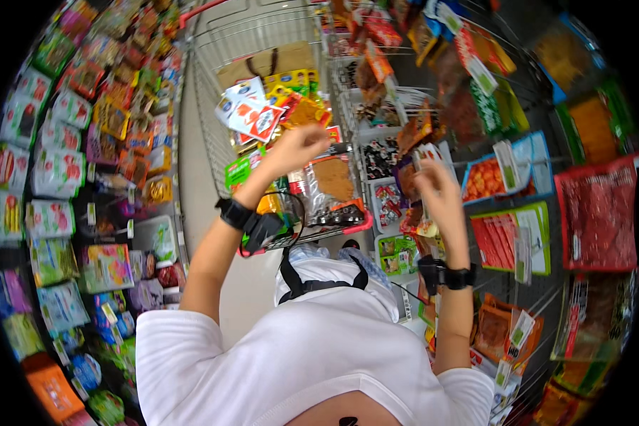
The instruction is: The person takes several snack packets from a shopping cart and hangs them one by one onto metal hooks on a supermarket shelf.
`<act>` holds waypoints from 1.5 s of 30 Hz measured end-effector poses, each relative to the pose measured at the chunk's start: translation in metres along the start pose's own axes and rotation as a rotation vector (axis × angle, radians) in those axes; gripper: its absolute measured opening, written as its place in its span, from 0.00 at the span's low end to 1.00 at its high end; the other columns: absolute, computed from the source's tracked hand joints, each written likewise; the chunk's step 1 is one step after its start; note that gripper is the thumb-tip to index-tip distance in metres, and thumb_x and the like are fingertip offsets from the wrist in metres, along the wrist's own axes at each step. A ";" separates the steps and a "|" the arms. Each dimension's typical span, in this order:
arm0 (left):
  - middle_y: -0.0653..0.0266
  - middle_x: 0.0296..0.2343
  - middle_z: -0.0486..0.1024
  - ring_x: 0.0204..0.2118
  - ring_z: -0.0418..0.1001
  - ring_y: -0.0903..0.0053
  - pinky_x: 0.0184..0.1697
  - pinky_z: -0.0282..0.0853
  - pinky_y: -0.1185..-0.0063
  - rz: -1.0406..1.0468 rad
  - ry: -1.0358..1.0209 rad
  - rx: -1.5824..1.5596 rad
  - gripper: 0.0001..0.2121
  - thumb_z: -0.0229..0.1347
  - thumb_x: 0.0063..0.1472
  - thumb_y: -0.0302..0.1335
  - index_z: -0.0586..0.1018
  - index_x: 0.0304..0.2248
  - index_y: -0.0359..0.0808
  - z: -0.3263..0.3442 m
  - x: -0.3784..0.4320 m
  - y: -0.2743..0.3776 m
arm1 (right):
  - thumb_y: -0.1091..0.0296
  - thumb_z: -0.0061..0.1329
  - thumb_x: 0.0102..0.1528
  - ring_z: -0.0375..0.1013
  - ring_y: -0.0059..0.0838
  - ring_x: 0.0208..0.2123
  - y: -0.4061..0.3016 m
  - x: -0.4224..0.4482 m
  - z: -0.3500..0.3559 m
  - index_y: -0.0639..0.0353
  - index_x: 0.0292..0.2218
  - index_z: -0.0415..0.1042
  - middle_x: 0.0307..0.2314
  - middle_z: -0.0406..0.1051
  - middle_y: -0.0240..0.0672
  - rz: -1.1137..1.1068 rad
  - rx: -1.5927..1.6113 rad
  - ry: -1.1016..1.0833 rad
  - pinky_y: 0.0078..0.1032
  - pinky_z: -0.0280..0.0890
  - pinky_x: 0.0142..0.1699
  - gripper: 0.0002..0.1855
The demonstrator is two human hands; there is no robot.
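My left hand (300, 149) hovers over a wire shopping cart (205, 128), its fingers loosely curled with nothing visible in them. Just beyond it lies a red and yellow snack bag (304, 113), and nearer me a clear pack of flat brown food (333, 178). White and red packets (255, 117) are piled to the left of that hand. My right hand (441, 183) reaches to hanging snack packs at the shelf, bent at the fingers beside a purple-edged pack (404, 181). Blur hides whether those fingers grip anything.
On the left a shelf holds rows of white snack pouches (58, 173). At right, packs hang on metal hooks, including a large red meat pack (596, 213). Low bins of wrapped sweets (388, 205) stand beside the cart. A brown paper bag (287, 58) lies in the cart.
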State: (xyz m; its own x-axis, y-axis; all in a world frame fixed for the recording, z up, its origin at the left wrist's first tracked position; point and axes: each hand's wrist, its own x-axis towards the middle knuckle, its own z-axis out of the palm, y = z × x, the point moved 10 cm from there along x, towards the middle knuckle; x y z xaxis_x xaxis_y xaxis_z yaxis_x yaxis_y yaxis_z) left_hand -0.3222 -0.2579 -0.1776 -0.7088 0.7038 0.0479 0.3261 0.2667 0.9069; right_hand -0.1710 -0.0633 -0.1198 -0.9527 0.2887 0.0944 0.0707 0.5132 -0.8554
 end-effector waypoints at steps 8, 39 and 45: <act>0.54 0.32 0.71 0.36 0.70 0.69 0.39 0.64 0.77 -0.556 0.327 0.016 0.17 0.51 0.50 0.32 0.71 0.36 0.27 -0.025 -0.182 -0.171 | 0.68 0.46 0.47 0.68 0.28 0.33 0.172 -0.032 0.203 0.65 0.45 0.60 0.31 0.68 0.43 0.322 0.061 -0.629 0.23 0.63 0.37 0.23; 0.49 0.38 0.64 0.38 0.65 0.66 0.38 0.63 0.77 -0.773 0.716 -0.598 0.32 0.51 0.52 0.41 0.51 0.49 0.31 -0.012 -0.240 -0.283 | 0.66 0.48 0.46 0.64 0.21 0.19 0.066 -0.018 0.386 0.64 0.26 0.62 0.16 0.64 0.34 0.158 0.533 -0.688 0.22 0.60 0.25 0.12; 0.63 0.50 0.55 0.53 0.52 0.71 0.54 0.46 0.69 -0.403 0.370 -1.223 0.29 0.35 0.57 0.50 0.54 0.52 0.40 -0.011 -0.150 -0.170 | 0.72 0.45 0.49 0.58 0.11 0.27 0.004 -0.017 0.274 0.61 0.29 0.61 0.22 0.60 0.24 0.079 0.628 -0.656 0.15 0.57 0.31 0.06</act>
State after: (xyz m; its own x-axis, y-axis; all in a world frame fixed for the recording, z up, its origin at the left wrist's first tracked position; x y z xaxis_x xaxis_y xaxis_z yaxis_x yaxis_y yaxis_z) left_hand -0.2781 -0.4161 -0.3343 -0.8125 0.4456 -0.3758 -0.5714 -0.4814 0.6646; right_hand -0.2355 -0.2879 -0.2647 -0.9423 -0.3122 -0.1208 0.1522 -0.0784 -0.9852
